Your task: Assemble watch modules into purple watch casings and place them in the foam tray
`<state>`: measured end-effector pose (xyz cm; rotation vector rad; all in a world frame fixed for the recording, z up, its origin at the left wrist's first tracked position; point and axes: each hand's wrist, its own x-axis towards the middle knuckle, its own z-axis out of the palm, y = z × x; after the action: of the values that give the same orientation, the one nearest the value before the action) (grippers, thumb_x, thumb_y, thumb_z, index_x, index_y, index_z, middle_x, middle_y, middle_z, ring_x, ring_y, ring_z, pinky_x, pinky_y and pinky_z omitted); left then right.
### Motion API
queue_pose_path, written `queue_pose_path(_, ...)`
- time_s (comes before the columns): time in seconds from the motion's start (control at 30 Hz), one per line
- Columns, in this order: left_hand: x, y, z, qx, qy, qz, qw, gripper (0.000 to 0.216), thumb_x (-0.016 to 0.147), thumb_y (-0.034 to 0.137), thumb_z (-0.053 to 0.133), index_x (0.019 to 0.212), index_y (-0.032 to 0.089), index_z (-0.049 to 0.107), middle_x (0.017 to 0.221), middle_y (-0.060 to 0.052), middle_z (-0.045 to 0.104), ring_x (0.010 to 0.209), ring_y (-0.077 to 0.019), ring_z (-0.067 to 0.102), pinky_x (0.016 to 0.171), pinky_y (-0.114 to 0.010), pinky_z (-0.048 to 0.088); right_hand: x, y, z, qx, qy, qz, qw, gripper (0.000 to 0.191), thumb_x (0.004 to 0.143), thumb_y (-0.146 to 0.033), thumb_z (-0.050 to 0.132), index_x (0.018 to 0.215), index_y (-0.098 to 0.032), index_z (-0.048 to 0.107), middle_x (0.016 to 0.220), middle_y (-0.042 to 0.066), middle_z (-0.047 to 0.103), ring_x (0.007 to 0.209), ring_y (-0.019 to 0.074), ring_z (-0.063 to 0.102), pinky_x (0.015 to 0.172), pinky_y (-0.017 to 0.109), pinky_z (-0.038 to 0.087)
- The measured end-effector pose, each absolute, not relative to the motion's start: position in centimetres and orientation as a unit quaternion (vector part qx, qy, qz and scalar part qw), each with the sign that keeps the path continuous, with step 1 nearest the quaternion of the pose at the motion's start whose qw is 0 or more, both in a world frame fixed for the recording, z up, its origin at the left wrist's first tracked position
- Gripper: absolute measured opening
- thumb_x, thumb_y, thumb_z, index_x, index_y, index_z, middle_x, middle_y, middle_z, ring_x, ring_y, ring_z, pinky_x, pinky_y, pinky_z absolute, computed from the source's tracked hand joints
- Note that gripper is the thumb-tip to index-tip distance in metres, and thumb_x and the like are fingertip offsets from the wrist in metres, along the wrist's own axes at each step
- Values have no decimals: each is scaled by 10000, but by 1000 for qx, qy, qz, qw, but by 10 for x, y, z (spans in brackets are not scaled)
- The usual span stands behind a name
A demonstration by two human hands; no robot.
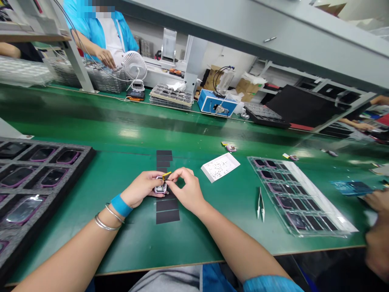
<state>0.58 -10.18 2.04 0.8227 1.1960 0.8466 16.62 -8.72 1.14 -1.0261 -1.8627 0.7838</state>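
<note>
Left hand (140,189) closed on purple-rimmed device (159,188)

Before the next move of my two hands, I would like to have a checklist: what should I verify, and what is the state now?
1. Left hand has a grip on the small, rounded, purple-edged device: ok.
2. Thin yellow strip shows at the device's upper edge: ok.
3. Whether the right hand, up against the device, pinches a part: cannot tell.
4. Inside of the device, everything seated: cannot tell, too small to judge.
5. Slim dark tweezers with white tips lie on the glossy green tabletop, apart from both hands: ok.
</note>
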Motion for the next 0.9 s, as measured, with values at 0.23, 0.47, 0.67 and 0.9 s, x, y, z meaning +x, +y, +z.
queue_pose_path(0.23, 6, -102, 22, 372, 526, 372, 669, 324, 637, 238, 685, 936, 117, 664, 828, -70, 684, 666, -142, 624, 616, -257, 546, 167, -84, 8, -360, -689, 487, 397, 252, 697, -224, 671, 806, -221, 445, 750, -25, 615, 649, 128, 566, 670, 282, 475)
queue_pose_path(0.47, 6, -101, 21, 376, 523, 366, 671, 319, 627, 268, 699, 912, 126, 671, 829, -64, 685, 667, -141, 627, 630, -257, 542, 166, -85, 9, -371, -685, 500, 379, 244, 684, -213, 672, 798, -214, 456, 751, -25, 615, 650, 120, 562, 675, 276, 465)
queue_pose_path(0.67, 6, -103, 22, 360, 522, 380, 673, 334, 615, 257, 715, 924, 133, 691, 783, -53, 680, 645, -138, 619, 628, -262, 540, 164, -86, 7, -373, -695, 484, 379, 220, 686, -189, 636, 796, -222, 449, 749, -27, 615, 652, 124, 566, 672, 275, 477)
queue_pose_path(0.9, 8, -103, 18, 339, 512, 404, 678, 289, 612, 209, 719, 892, 137, 702, 754, -35, 675, 615, -115, 601, 624, -254, 541, 161, -90, 8, -398, -771, 346, 357, 183, 712, -148, 629, 777, -228, 478, 761, -24, 624, 720, 150, 581, 818, 351, 443)
